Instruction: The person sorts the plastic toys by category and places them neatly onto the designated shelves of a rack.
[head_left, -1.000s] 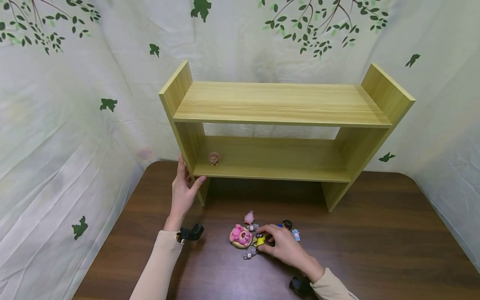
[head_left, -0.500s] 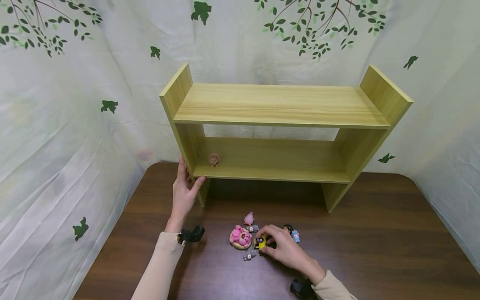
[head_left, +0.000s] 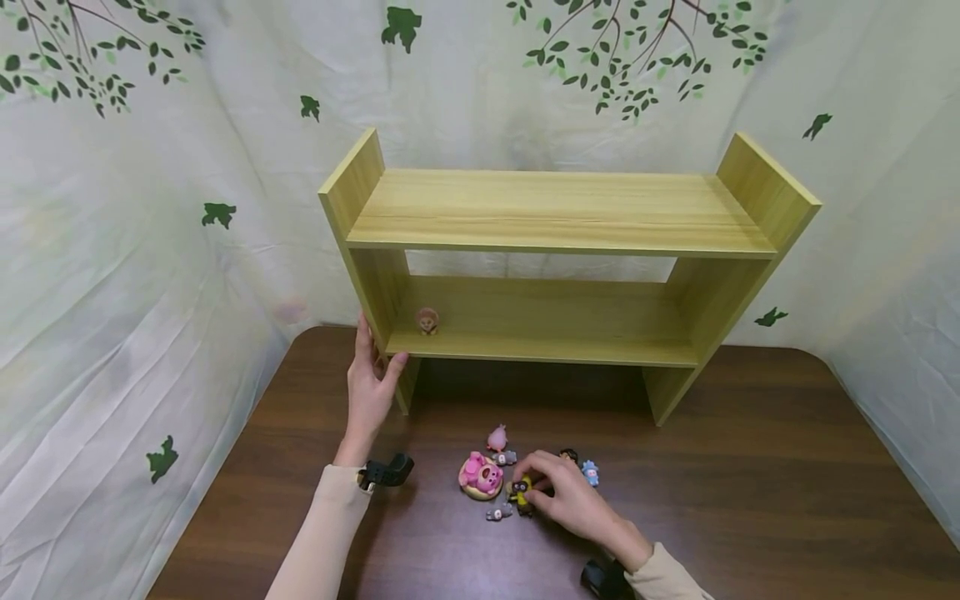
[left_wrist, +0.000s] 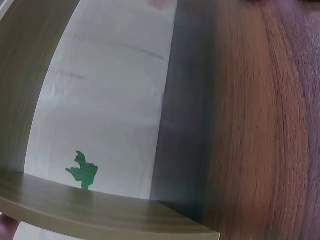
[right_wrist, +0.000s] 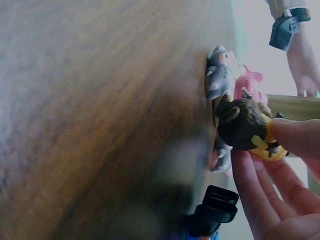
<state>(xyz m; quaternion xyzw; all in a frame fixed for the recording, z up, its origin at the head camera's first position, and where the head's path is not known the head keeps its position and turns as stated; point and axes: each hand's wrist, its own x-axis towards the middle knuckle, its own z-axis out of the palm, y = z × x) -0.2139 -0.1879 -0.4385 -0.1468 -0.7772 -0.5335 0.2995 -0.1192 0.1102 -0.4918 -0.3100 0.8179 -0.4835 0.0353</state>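
My left hand (head_left: 367,400) grips the left side panel of a light wooden two-tier shelf (head_left: 562,212), thumb at the front edge and fingers along the outer side. Between thumb and fingers, my right hand (head_left: 570,497) pinches a small yellow-and-black figurine (head_left: 519,493) low over the table. Its dark brown head (right_wrist: 242,125) faces the right wrist camera. Beside it lie a pink bear figurine on a round base (head_left: 480,477), two grey figurines, one nearer me (head_left: 498,513) and one farther (head_left: 505,457), and a pink figurine (head_left: 497,437).
A small brownish figurine (head_left: 427,321) stands at the left of the middle shelf. Right of my right hand are a dark-haired figurine (head_left: 569,456), partly hidden, and a light-blue one (head_left: 590,473). The brown table (head_left: 750,467) meets a leaf-patterned cloth backdrop (head_left: 225,275).
The yellow-and-black figurine has tilted and turned slightly in my right hand's fingers. The dark-haired figurine has shifted a little. My left hand stays on the shelf.
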